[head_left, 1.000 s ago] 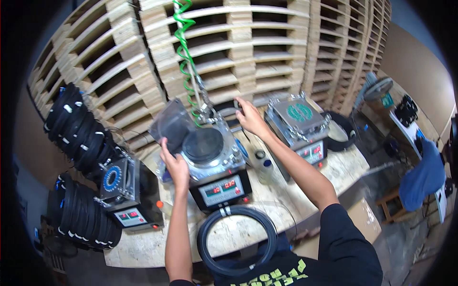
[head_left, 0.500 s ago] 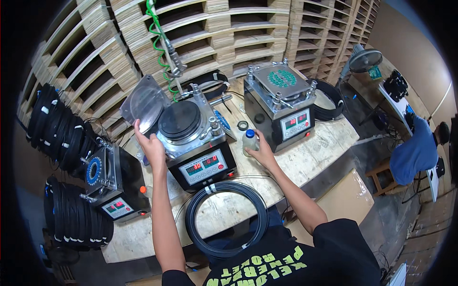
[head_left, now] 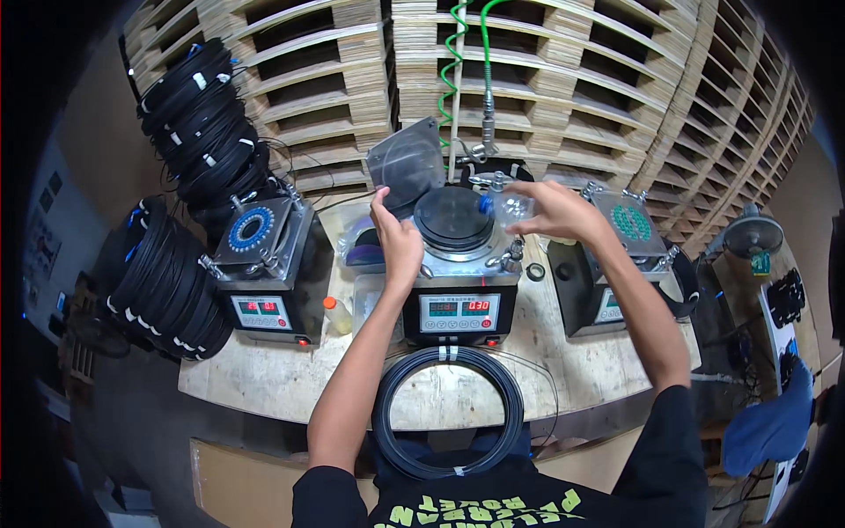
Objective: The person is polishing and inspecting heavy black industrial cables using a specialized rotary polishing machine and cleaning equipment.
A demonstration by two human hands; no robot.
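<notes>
The clear blue-capped bottle (head_left: 512, 209) was tipped almost onto its side, cap pointing left, close to the right edge of the round black disc (head_left: 442, 214) on the middle machine (head_left: 462, 312). The right hand (head_left: 559, 209) had it between thumb and curled fingers. The left hand (head_left: 400, 239) was partly open, a fingertip at the tilted square metal plate (head_left: 407, 163) that stood behind and left of the disc; whether it gripped the plate could not be told. If that plate were unsupported, a slipping fingertip could let it drop onto the disc. With the bottle so far over, a loose cap or a hard squeeze could spill liquid over the machine, perhaps down to its lit control panel (head_left: 458, 314). In front lay a black cable coil (head_left: 385, 409), its stray loop liable to snag a forearm.
</notes>
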